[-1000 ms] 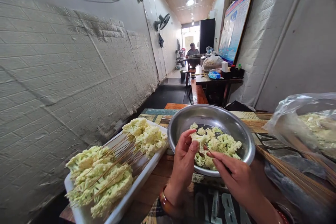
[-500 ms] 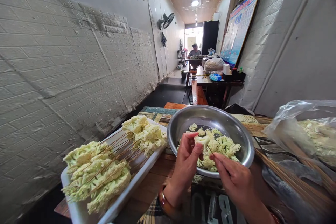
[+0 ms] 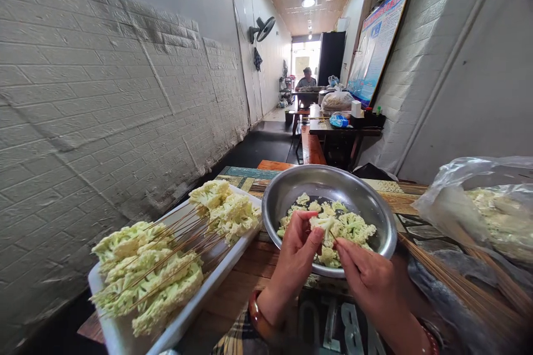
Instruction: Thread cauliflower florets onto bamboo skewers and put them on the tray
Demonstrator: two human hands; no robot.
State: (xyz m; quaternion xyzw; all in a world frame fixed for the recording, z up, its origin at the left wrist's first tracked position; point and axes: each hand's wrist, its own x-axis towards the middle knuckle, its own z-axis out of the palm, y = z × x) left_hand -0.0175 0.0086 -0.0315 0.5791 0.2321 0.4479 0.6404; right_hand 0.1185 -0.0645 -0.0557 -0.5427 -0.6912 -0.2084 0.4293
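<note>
My left hand (image 3: 300, 245) pinches a cauliflower floret (image 3: 324, 225) between thumb and fingers, over a steel basin (image 3: 328, 175). My right hand (image 3: 363, 266) grips a thin wooden skewer (image 3: 333, 236), whose tip meets the floret's stem; most of its length is hidden by the hand. Loose cauliflower pieces (image 3: 353, 227) lie in the basin below both hands. To the left, a white tray (image 3: 195, 310) holds skewered cauliflower (image 3: 154, 272) in two groups, heads toward opposite ends and sticks crossing the middle.
Bare skewers (image 3: 449, 269) lie at the right beside a clear plastic bag (image 3: 441, 191) with pale contents. The patterned wooden table (image 3: 245, 266) bears everything. Farther back, another table (image 3: 322, 126) carries bags and boxes, and a person (image 3: 307, 79) sits beyond it.
My right hand has moved closer to my left, and less of the skewer shows between the fingers and the floret. The whole view has shifted slightly.
</note>
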